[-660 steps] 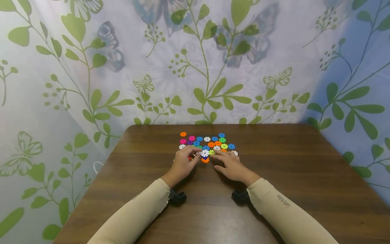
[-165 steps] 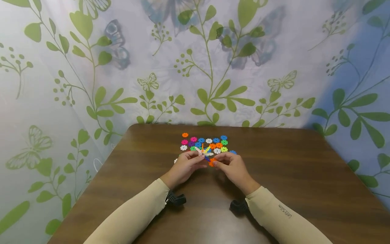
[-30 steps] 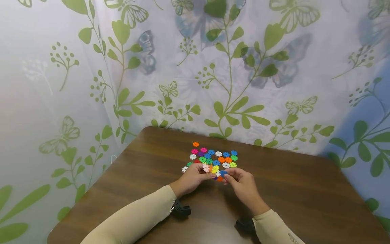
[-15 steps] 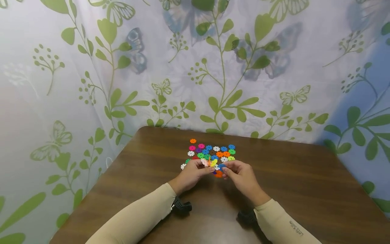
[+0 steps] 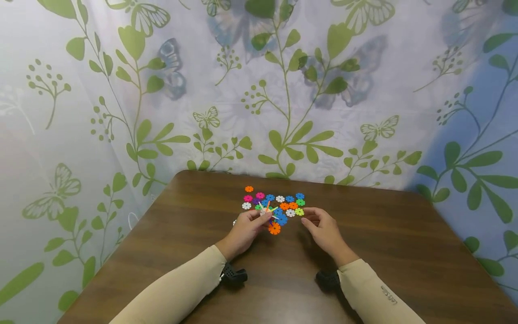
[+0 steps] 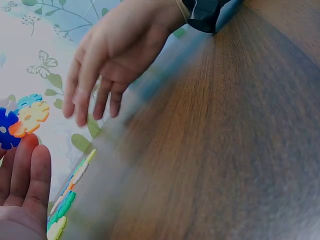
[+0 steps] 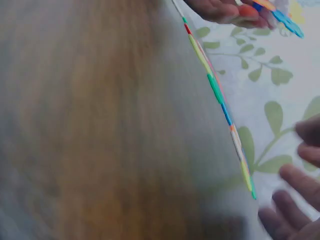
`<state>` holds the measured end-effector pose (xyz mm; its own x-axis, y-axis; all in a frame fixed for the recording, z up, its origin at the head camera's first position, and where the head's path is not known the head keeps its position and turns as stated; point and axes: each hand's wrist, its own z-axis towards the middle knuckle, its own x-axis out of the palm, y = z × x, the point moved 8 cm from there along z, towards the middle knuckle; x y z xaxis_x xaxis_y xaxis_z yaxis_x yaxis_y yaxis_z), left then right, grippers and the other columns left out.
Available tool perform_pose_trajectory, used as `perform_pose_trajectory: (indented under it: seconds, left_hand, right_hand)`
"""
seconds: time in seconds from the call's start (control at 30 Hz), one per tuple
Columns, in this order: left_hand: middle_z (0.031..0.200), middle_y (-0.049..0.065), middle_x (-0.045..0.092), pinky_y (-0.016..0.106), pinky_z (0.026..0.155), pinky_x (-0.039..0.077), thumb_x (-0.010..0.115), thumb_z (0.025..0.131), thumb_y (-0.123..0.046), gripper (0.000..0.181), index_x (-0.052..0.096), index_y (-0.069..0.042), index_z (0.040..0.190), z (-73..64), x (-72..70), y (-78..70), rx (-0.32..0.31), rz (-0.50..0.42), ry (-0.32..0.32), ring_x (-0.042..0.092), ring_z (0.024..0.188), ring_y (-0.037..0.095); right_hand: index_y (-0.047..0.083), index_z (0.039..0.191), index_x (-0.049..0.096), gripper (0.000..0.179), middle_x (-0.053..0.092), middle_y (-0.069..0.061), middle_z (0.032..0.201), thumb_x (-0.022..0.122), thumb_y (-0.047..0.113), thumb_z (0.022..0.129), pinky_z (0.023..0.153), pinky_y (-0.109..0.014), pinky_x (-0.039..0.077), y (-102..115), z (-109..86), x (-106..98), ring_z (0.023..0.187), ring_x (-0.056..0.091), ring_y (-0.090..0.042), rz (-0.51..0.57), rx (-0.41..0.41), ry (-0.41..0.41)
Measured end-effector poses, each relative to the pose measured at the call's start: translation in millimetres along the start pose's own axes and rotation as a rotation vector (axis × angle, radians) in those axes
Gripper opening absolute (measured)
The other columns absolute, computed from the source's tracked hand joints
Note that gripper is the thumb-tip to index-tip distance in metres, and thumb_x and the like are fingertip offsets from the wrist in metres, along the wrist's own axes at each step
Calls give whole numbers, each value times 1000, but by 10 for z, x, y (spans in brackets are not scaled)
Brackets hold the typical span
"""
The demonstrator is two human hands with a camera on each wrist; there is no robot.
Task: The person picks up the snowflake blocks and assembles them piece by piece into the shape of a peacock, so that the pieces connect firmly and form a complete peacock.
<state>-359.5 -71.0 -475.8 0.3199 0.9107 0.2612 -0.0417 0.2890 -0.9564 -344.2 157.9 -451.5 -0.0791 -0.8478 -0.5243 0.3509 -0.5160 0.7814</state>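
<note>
My left hand (image 5: pixel 244 230) pinches a joined cluster of notched, flower-shaped plastic discs above the table. An orange disc (image 5: pixel 274 228) hangs at its near side and a blue disc (image 5: pixel 281 219) sticks out to the right. White, yellow and orange discs stand edge-on at the top, near the thumb. In the left wrist view, a dark blue disc (image 6: pixel 7 129) and a pale orange disc (image 6: pixel 34 118) rise above the left fingers. My right hand (image 5: pixel 325 230) is apart from the cluster, its fingers loosely bent with nothing between them.
Loose discs in several colours lie flat in rough rows behind the hands, among them a far orange disc (image 5: pixel 249 189), a pink disc (image 5: pixel 260 195) and a lime disc (image 5: pixel 299 211). The brown wooden table (image 5: pixel 376 252) ends at a patterned curtain (image 5: pixel 226 85).
Half a second ago my right fingers pinched the blue disc at the cluster; they have let go and drawn off to the right. The blue disc stays on the cluster, which has turned.
</note>
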Motion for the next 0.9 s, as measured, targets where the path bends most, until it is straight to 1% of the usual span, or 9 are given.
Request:
perform_pose_trajectory:
  seconds: [0.13, 0.2, 0.23, 0.3, 0.43, 0.5, 0.63, 0.8, 0.9]
  left_hand:
    - [100, 17, 71, 36, 85, 57, 71, 104, -17, 34, 70, 15, 114, -32, -29, 56, -18, 14, -26, 65, 87, 21]
    - [101, 20, 70, 35, 84, 57, 72, 104, -18, 34, 70, 15, 114, -40, -22, 105, -24, 21, -30, 65, 86, 20]
    - [102, 22, 70, 35, 83, 57, 71, 104, -17, 35, 69, 16, 114, -37, -11, 125, -21, 21, -28, 66, 85, 19]
    - [101, 22, 71, 35, 83, 57, 71, 104, -17, 36, 68, 17, 113, -15, 34, 153, -13, 23, -5, 66, 84, 18]
    - [100, 16, 73, 34, 83, 58, 71, 104, -18, 37, 66, 19, 109, 29, 137, 161, -3, 49, 67, 67, 86, 17]
    - [98, 13, 74, 34, 83, 58, 71, 104, -17, 35, 66, 18, 105, 21, 146, 153, -7, 64, 82, 67, 86, 18]
    - [96, 9, 74, 33, 81, 58, 71, 104, -15, 30, 70, 15, 107, -13, 86, 137, -23, 75, 59, 66, 84, 18]
    - [95, 8, 73, 34, 83, 58, 71, 104, -19, 31, 72, 12, 108, -20, 31, 76, 7, 67, 35, 66, 85, 17]
    - [95, 8, 73, 36, 85, 58, 72, 104, -19, 29, 73, 9, 106, -18, 12, 27, 25, 70, 24, 67, 87, 18]
  right_hand:
    - [-6, 145, 57, 46, 50, -29, 150, 69, 8, 103, 111, -65, 31, -105, -46, 89, 129, 53, -48, -171, -22, 130]
    - [-7, 151, 50, 52, 36, -31, 160, 67, 8, 104, 111, -72, 22, -164, -96, 139, 137, 41, -55, -230, -22, 198]
    - [-6, 153, 47, 54, 29, -30, 164, 65, 9, 105, 110, -75, 18, -190, -124, 157, 143, 28, -58, -258, -17, 224]
    - [-3, 157, 43, 57, 21, -28, 168, 64, 10, 106, 106, -79, 18, -227, -177, 163, 143, 23, -61, -296, -11, 246]
    - [1, 161, 40, 60, 18, -22, 171, 63, 14, 107, 100, -81, 21, -295, -263, 168, 141, 23, -61, -372, -8, 242]
    - [3, 162, 37, 61, 17, -20, 171, 62, 18, 109, 99, -79, 23, -329, -290, 213, 142, 24, -59, -397, -7, 265]
    - [5, 163, 36, 62, 21, -16, 171, 60, 25, 110, 98, -74, 25, -327, -255, 285, 142, 28, -55, -439, -44, 297]
    - [6, 158, 48, 53, 39, -14, 164, 62, 24, 109, 95, -70, 31, -207, -108, 269, 140, 36, -50, -516, -145, 277]
    - [5, 146, 61, 43, 55, -15, 151, 68, 17, 106, 89, -67, 37, -113, -32, 220, 131, 47, -48, -510, -195, 215]
